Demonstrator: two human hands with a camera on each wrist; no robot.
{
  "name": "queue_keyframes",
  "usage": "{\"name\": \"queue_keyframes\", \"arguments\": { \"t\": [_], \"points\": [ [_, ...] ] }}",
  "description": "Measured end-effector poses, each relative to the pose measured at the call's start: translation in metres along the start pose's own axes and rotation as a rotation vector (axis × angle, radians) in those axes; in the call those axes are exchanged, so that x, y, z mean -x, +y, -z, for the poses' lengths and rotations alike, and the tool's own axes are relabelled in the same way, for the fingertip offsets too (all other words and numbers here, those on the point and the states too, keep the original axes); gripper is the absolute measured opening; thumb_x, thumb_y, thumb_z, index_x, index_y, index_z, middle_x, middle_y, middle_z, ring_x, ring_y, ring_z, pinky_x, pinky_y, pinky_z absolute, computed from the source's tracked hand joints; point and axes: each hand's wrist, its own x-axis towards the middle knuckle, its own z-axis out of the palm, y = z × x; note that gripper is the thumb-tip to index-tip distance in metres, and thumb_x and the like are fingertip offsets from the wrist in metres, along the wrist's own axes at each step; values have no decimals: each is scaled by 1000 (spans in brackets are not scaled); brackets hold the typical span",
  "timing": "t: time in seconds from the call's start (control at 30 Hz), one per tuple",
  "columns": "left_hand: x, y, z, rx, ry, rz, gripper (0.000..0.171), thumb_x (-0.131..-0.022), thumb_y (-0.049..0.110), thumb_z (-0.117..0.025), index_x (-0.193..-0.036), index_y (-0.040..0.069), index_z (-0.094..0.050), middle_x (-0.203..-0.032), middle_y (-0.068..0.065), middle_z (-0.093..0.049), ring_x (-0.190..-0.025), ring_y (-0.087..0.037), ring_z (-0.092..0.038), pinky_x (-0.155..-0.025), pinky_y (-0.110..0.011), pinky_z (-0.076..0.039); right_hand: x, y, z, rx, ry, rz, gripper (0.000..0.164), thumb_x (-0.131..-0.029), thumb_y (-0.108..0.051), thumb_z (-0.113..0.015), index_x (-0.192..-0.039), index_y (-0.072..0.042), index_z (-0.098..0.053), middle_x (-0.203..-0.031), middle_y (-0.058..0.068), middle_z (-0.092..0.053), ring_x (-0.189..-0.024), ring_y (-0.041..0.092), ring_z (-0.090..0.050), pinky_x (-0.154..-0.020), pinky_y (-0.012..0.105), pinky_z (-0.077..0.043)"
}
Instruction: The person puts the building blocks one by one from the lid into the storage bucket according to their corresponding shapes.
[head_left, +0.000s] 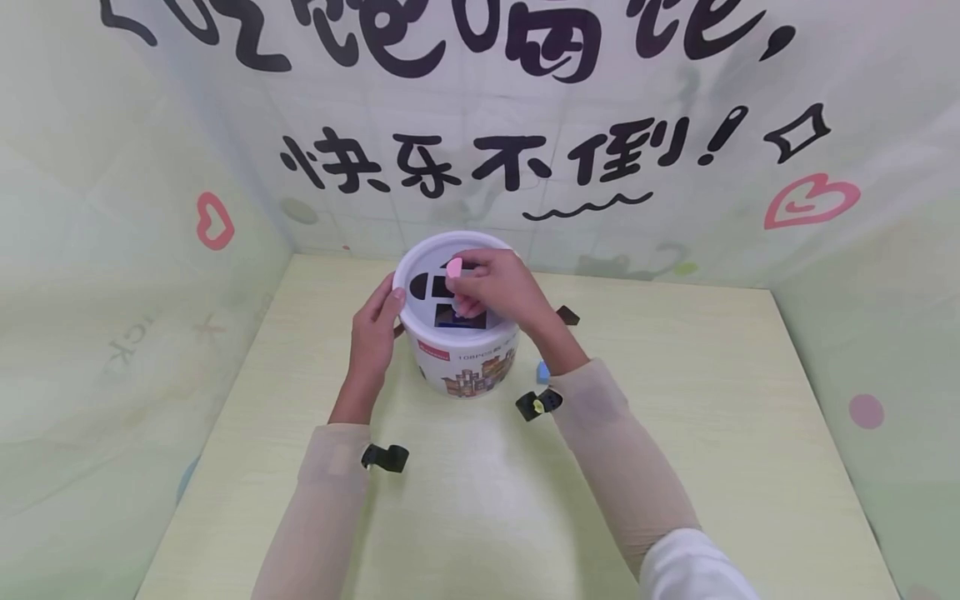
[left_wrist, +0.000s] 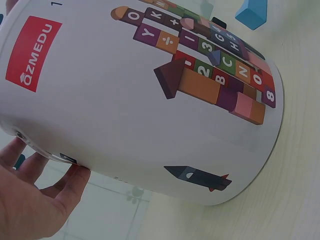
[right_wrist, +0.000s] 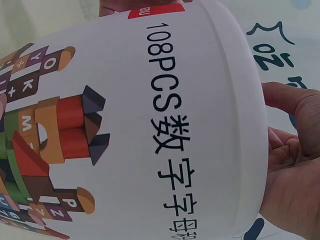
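A white bucket (head_left: 465,367) printed with pictures of toy blocks stands upright on the table. Its white lid (head_left: 424,312) has several shaped holes, including a half-round one and a rectangular one. My left hand (head_left: 372,327) holds the bucket's left side, thumb at the lid's rim; in the left wrist view its fingers (left_wrist: 75,187) touch the wall. Above the lid, my right hand (head_left: 498,287) pinches a small pink block (head_left: 453,267) with a rounded edge. That hand covers part of the holes. In the right wrist view, the bucket hides the pink block.
A blue block (head_left: 543,372) lies on the table (head_left: 465,500) right of the bucket, near my right forearm. Farther back is a small dark object (head_left: 567,316). Printed cloth walls (head_left: 420,225) surround the table at the back and sides.
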Motion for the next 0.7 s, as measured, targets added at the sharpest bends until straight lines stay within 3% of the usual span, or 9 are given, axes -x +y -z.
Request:
{"name": "queue_keyframes", "arguments": {
  "t": [0.13, 0.7],
  "points": [
    [0, 1, 0, -3, -9, 8, 51, -97, 54, -50, -145, 36, -46, -146, 4, -49, -129, -20, -50, -102, -47, -48, -5, 1, -5, -14, -21, 4, 37, -89, -9, -70, -124, 0, -61, -77, 16, -71, -60, 20, -68, -66, 44, -61],
    [0, -2, 0, 3, -23, -8, 53, -96, 56, -49, -145, 36, -44, -147, 3, -49, -130, -21, -50, -103, -50, -47, -15, 0, -21, -11, -85, 4, 41, -90, -9, -69, -129, 1, -59, -75, 15, -70, -59, 19, -68, -62, 37, -61]
  ]
}}
